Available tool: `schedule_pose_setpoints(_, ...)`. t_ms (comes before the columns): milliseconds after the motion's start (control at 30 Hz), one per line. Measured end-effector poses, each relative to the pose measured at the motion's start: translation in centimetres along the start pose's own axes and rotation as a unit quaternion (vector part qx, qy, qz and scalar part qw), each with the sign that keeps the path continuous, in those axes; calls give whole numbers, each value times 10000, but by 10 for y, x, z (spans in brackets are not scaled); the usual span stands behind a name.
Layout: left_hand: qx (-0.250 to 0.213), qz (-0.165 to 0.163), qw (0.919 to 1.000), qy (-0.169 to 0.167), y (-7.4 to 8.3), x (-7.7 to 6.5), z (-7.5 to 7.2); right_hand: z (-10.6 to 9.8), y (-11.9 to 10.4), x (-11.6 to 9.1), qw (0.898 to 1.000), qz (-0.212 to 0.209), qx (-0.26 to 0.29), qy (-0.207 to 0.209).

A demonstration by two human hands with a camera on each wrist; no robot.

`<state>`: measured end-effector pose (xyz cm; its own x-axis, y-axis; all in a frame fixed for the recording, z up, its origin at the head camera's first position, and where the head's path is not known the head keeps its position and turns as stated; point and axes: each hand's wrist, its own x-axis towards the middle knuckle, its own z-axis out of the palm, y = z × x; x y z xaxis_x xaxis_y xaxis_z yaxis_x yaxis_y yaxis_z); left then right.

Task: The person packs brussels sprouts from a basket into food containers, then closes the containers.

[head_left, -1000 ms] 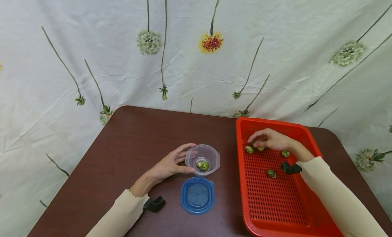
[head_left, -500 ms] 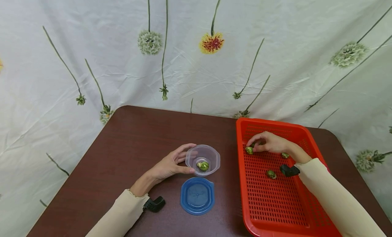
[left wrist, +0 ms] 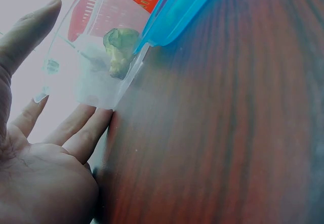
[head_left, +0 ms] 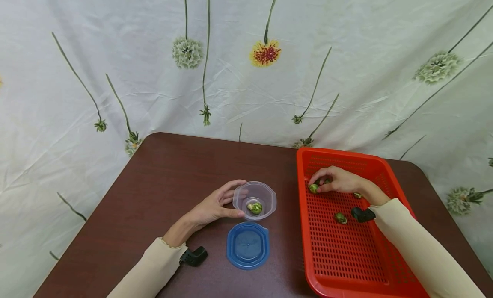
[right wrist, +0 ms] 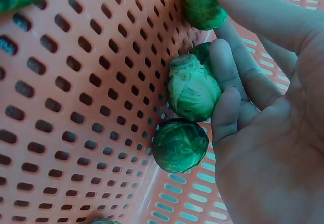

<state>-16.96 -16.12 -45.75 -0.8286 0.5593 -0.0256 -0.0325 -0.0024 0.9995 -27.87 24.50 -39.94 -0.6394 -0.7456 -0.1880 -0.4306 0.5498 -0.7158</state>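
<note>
My left hand (head_left: 212, 207) rests beside a clear plastic container (head_left: 265, 199), its fingers spread along the far-left side and the thumb near the front rim. Inside lies one Brussels sprout (head_left: 255, 208). In the left wrist view the fingers are fairly straight, with fingertips (left wrist: 104, 114) at the container's base. My right hand (head_left: 340, 180) is down in the red basket (head_left: 301, 229), at its far-left corner. Its thumb and forefinger pinch a Brussels sprout (right wrist: 202, 5). Close by the other fingers lie a pale sprout (right wrist: 192, 90) and a darker sprout (right wrist: 179, 145).
A blue lid (head_left: 248, 246) lies on the dark brown table (head_left: 185, 161) just in front of the container. Another sprout (head_left: 340, 218) sits mid-basket, and one more sprout (head_left: 357, 195) is partly behind the right wrist. A flowered cloth (head_left: 231, 97) hangs behind the table.
My right hand has lowered slightly, and its thumb and forefinger have closed on the sprout in the basket's corner. The left hand, container and lid have stayed in place.
</note>
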Motion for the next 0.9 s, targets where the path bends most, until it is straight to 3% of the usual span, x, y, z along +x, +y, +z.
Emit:
schedule_pose_setpoints(600,56,29,10000,25,2,0,0,2,1,1,9999,-55,-122,-76)
schedule_pose_setpoints(900,50,19,10000,38,2,0,0,4,4,3,9998,124,-144,-67)
